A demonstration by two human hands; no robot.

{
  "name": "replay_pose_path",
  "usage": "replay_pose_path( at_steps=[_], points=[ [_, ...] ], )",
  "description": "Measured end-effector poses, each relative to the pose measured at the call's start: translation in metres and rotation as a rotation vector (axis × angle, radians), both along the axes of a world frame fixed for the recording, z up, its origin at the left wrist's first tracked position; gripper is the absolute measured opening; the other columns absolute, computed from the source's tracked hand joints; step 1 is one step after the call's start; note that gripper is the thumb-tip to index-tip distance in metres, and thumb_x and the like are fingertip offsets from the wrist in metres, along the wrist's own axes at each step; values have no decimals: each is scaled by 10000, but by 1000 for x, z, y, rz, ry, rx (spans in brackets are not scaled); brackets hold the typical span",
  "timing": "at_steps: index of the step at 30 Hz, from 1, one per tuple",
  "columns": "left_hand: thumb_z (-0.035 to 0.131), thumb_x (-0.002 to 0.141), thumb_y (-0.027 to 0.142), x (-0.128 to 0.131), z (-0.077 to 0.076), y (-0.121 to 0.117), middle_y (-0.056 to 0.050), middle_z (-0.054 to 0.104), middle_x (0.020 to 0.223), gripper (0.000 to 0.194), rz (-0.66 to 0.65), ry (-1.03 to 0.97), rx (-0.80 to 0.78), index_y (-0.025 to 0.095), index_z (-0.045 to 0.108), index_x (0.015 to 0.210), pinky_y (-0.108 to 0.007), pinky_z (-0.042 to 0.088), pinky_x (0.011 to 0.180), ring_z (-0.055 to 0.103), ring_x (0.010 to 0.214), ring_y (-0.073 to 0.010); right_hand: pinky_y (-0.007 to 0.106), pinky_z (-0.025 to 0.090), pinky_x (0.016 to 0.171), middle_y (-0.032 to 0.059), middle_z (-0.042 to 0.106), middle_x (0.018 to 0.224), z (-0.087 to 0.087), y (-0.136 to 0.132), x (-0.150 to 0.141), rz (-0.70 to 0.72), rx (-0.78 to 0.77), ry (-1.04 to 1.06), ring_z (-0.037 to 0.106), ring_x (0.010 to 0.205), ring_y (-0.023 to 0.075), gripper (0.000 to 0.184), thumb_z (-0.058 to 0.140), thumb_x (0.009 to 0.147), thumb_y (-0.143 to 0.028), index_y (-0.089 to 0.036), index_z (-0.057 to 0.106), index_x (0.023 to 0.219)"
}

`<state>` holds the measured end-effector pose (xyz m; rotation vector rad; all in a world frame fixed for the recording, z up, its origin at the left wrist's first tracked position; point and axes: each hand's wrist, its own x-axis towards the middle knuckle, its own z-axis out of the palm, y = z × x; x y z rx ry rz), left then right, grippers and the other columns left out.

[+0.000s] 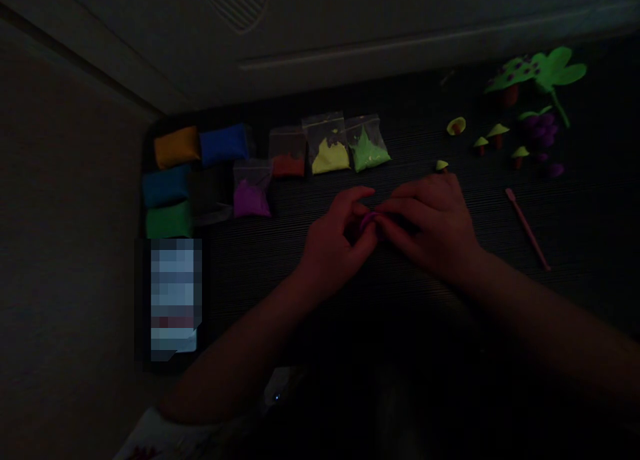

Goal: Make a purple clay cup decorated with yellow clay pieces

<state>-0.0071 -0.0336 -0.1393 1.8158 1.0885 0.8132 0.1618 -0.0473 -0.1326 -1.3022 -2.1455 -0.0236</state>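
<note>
L hand and R hand pinching purple piece, mostly hidden by fingers, probably clay, pic v. dark, phone-like item pixelated

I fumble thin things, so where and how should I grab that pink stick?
Pinch the pink stick mid-shaft from above, probably with the right hand: it lies flat, long and slim, with nothing touching its sides.
</note>
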Motion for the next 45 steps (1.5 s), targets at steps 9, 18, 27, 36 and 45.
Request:
replay_pose_path(
  at_steps=[9, 18, 27, 36, 45],
  points=[
    [551, 784, 165, 0, -1, 0, 17, 601, 839, 403, -1, -23, -26, 232, 417, 1158, -225, 488, 677, 618, 734, -103, 353, 337, 738, 13, 647, 829, 1, -1, -1, -4, -27, 32, 540, 793, 172, 147, 545, 821, -314, -229, 647, 883],
    [544, 777, 154, 0, 1, -1, 10, 612, 876, 415, -21, 37, 27, 236, 424, 1166, -230, 495, 706, 619, 769, -111, 361, 334, 747, 10, 659, 835, 4, -1, -1, 40, -86, 29, 547, 788, 172, 145, 529, 832, -300, -240, 654, 871],
    [541, 773, 150, 0, 2, -2, 4, 624, 910, 451, -36, 46, 36, 229, 404, 1195, -233, 487, 721, 616, 781, -113, 360, 352, 735, 32, 657, 869, 5, 0, 0, 61, -119, 38, 560, 802, 178, 185, 545, 822, -298, -218, 651, 951],
    [550, 752, 148, 2, 6, -4, 11, 621, 890, 522, -16, 78, 78, 210, 362, 1236, -210, 467, 686, 586, 712, -90, 348, 354, 733, 21, 657, 854, 3, -1, -2, 63, -84, 57, 561, 777, 166, 141, 538, 825, -278, -227, 651, 891],
    [543, 763, 155, 1, 7, -3, 8, 648, 884, 517, -24, 114, 73, 213, 362, 1244, -221, 467, 682, 607, 729, -110, 352, 367, 740, 26, 643, 884, 2, -1, -2, 79, -104, 81, 552, 815, 176, 198, 545, 817, -292, -243, 642, 983]
  ],
)
